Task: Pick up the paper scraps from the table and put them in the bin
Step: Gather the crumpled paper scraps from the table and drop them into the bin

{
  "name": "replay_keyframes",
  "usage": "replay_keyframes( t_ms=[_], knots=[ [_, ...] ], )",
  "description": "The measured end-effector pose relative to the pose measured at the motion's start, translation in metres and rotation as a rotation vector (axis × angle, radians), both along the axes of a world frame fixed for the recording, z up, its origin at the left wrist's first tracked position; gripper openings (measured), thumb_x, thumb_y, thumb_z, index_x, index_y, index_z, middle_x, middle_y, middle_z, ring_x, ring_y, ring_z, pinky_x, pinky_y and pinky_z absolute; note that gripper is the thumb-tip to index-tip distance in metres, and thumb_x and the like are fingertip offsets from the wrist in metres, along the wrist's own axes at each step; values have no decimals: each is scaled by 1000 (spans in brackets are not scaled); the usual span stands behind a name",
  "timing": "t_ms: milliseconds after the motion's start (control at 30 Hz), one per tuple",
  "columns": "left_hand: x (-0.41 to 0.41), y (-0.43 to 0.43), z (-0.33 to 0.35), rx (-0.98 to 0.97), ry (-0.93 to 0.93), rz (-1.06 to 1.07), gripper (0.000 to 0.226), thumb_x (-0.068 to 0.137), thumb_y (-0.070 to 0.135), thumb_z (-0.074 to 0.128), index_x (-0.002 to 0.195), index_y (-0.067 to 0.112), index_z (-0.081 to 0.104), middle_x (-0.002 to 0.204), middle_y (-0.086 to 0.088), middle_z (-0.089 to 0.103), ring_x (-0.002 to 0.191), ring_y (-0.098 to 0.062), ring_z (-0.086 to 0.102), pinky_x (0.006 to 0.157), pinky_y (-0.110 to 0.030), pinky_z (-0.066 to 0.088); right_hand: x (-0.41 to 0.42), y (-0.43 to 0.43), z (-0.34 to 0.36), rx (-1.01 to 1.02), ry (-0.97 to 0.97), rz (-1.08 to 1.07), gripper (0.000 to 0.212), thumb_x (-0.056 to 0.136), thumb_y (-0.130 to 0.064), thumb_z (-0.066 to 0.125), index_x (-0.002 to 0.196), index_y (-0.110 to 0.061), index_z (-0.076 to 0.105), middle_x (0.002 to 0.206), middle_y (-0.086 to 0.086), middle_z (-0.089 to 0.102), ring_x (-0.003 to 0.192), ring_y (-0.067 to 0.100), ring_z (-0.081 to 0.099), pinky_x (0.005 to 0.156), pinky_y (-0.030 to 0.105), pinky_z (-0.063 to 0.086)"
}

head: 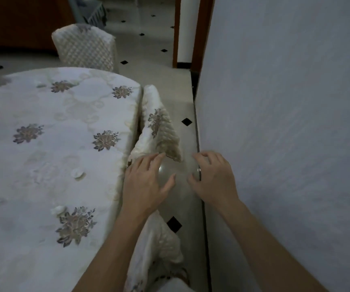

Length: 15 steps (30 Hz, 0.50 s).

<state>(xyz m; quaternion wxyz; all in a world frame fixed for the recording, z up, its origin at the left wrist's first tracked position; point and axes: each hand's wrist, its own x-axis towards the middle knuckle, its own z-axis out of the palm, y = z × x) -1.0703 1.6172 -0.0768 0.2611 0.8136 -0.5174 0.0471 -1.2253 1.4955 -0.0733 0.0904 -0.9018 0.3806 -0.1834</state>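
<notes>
1. I see both hands over the floor right of the bench (43,127): left hand (146,182) and right hand (214,178), fingers spread, holding nothing.
2. Paper scraps lie on the floral cloth: one (77,173) mid-bench, another (58,210) nearer.
3. No bin shows.

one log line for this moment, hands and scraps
left hand: open, empty | right hand: open, empty | both beside table over floor | paper scraps on table | bin: unseen
</notes>
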Motion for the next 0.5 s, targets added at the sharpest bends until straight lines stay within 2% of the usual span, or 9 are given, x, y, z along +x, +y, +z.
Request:
replay_keyframes(
  t_ms=[200,333,500],
  knots=[
    [61,-2,-3,20,29,212,55,85,51,57,132,22,57,131,3,61,121,-20,54,95,-42,47,96,-43,8,-50,-38,213,43,79,-34,61,116,-11,66,110,11,65,102,33,61,86,46,53],
    [90,26,-10,6,58,389,54,85,50,59,130,21,58,129,2,62,118,-21,56,92,-42,48,155,-41,4,-39,-53,404,43,80,-31,62,118,-11,66,111,11,64,105,32,60,89,49,52],
    [110,71,-18,-3,106,669,55,85,51,55,130,20,59,128,2,62,119,-21,55,91,-40,47,224,-19,-4,-38,-51,683,43,82,-31,63,121,-11,65,111,10,65,106,30,60,86,44,53]
  ],
)
